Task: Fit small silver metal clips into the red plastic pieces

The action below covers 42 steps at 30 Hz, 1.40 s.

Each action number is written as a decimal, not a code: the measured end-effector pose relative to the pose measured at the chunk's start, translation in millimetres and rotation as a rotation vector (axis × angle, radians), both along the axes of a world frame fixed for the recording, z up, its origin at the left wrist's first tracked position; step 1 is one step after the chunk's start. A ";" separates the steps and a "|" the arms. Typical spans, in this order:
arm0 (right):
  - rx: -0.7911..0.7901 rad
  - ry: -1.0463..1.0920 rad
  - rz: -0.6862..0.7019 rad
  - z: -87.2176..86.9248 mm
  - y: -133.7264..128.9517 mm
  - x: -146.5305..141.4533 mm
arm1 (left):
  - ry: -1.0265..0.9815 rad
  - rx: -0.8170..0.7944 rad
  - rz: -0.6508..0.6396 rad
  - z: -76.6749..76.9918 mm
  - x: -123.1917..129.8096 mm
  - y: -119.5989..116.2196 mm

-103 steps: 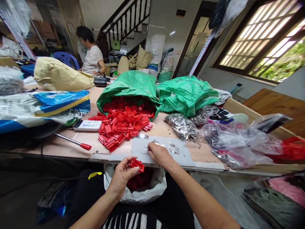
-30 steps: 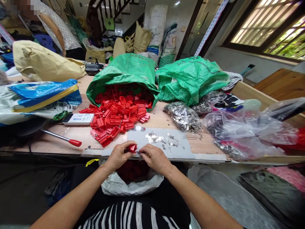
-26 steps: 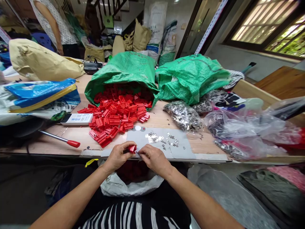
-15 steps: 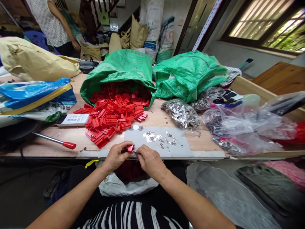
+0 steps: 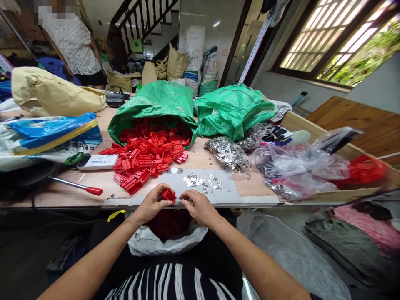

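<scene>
My left hand (image 5: 150, 204) pinches a small red plastic part (image 5: 169, 195) between thumb and fingers, just above the table's front edge. My right hand (image 5: 200, 207) grips a thin metal tool (image 5: 178, 198) whose slim shaft reaches the part's right side; its exact kind I cannot make out. Small silvery metal pieces (image 5: 193, 180) lie loose on a grey mat (image 5: 170, 178) beyond my hands. To the left, a heap of similar red parts (image 5: 143, 160) spills from a green woven bag (image 5: 156, 102). Below my hands an open white sack (image 5: 159, 246) holds more red parts.
A clear bag of metal pieces (image 5: 226, 153) lies right of the mat, beside crumpled plastic bags (image 5: 293, 156). A second green bag (image 5: 234, 110) stands behind. On the left are a red-tipped lever (image 5: 93, 191), a white box (image 5: 100, 162) and a blue-white bag (image 5: 53, 133). A person (image 5: 73, 46) stands at the back.
The view has tilted up and shifted slightly. The red part has turned in my left hand to show more of its side, and more of the thin tool's shaft now shows.
</scene>
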State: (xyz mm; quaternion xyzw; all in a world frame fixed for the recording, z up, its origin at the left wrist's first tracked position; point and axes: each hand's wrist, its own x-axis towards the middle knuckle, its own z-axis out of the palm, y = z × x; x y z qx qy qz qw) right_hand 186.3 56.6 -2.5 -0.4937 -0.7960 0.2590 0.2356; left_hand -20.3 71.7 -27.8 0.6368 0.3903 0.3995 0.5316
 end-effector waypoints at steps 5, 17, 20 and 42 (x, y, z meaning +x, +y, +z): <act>0.024 -0.052 -0.007 -1.6 -3.4 5.5 | 0.211 0.168 0.029 -0.2 9.3 -3.8; 0.090 -0.059 0.019 -10.8 -11.5 2.1 | 0.300 0.192 0.039 2.7 11.3 3.0; 0.093 -0.055 0.005 -10.9 -9.8 2.1 | 0.296 0.184 0.034 1.2 11.6 5.4; 0.064 -0.231 -0.004 -8.6 -5.1 -8.8 | 0.338 0.114 -0.014 9.5 11.6 7.2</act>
